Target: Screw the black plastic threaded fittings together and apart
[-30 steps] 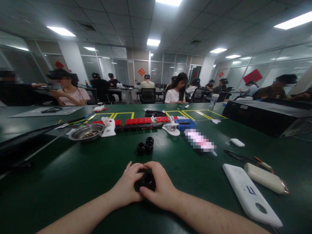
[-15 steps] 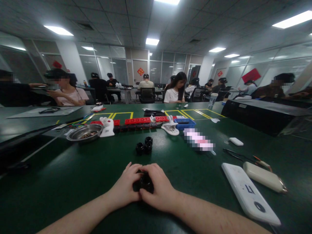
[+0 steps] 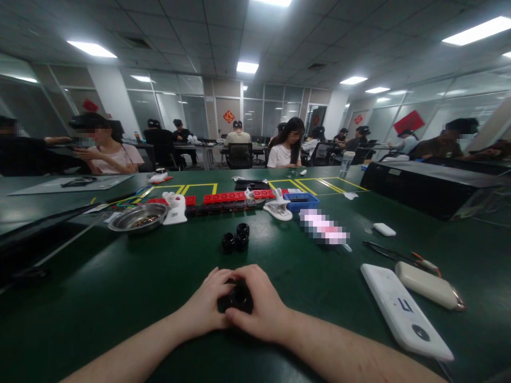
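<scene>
Both hands are curled together over the green tabletop, low in the middle of the head view. My right hand (image 3: 263, 303) is closed around a black ring-shaped part (image 3: 240, 298) with a round hole, its thumb in front and its fingers over the back. My left hand (image 3: 209, 300) has its fingers bent against the left side of the same dark cluster; the fingers hide whether that is a second part. Just beyond the hands, three similar black ring-shaped parts (image 3: 236, 239) stand close together on the table.
Behind them lies a row of red and black plastic strips (image 3: 227, 206), between white clamps (image 3: 278, 205). A metal bowl (image 3: 115, 223) with small pieces sits left, a blue tray (image 3: 313, 204) right. Nearer right are a white device (image 3: 393, 303) and a beige one (image 3: 427, 284). People sit beyond.
The right thumb has shifted slightly left, and the black part's hole shows more clearly between the hands. Both hands stay in the same place. The whole view has moved very slightly.
</scene>
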`<state>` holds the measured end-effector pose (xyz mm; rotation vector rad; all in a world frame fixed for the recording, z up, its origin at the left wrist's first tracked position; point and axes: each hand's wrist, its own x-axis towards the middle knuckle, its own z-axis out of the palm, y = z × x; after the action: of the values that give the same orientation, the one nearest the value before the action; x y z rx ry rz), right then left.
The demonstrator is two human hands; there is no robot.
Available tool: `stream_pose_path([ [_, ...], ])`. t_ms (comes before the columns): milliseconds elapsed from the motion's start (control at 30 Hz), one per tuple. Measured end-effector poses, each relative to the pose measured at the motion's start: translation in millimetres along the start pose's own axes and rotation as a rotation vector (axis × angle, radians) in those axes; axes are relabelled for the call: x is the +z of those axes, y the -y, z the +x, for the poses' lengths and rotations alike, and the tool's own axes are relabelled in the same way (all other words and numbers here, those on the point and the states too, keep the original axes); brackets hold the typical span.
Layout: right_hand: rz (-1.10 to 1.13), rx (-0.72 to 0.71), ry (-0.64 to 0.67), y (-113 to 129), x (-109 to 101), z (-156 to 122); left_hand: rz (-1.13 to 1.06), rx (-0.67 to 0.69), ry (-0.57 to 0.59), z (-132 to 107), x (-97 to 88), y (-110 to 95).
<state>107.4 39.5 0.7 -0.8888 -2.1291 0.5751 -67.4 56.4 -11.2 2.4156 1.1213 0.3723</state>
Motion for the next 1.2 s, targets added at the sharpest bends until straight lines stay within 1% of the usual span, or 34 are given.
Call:
stream_pose_path([
  [67,-0.036,0.049,-0.005,-1,1,0,-0.006,-0.001,0.007,0,-1.1,-1],
  [133,-0.065,0.066,0.005,-2,3,1,-0.005,0.006,0.005,1,-0.9,0],
  [200,-0.069,0.045,0.013,-1,3,1,0.001,0.01,-0.007,1,0.2,1],
  [333,-0.027,-0.043,0.044,4,0,0,-0.003,0.012,-0.032,-1,1.1,0],
  [433,-0.044,-0.054,0.064,10,-5,-3,-0.01,0.023,-0.027,-5,0.2,-9],
  [533,-0.092,0.017,0.045,17,-10,-6,0.003,0.053,-0.016,-11,0.2,-23],
  [600,-0.113,0.064,0.052,21,-12,-8,-0.002,0.051,-0.032,-16,0.7,-32],
  [733,-0.134,0.1,0.157,28,-13,-11,-0.029,0.01,-0.068,-23,1.7,-43],
  [800,-0.12,0.09,0.196,30,-13,-13,-0.044,-0.01,-0.055,-25,1.4,-44],
  [867,-0.095,0.049,0.223,31,-13,-15,-0.056,-0.035,-0.028,-26,0.7,-44],
  [967,-0.089,-0.001,0.218,31,-15,-16,-0.048,-0.041,0.01,-25,-0.4,-43],
  [1100,-0.125,0.019,0.163,30,-18,-14,-0.011,0.013,0.02,-25,0.8,-39],
  [1200,-0.141,0.043,0.201,30,-19,-12,0.012,-0.002,0.024,-24,3.0,-36],
])
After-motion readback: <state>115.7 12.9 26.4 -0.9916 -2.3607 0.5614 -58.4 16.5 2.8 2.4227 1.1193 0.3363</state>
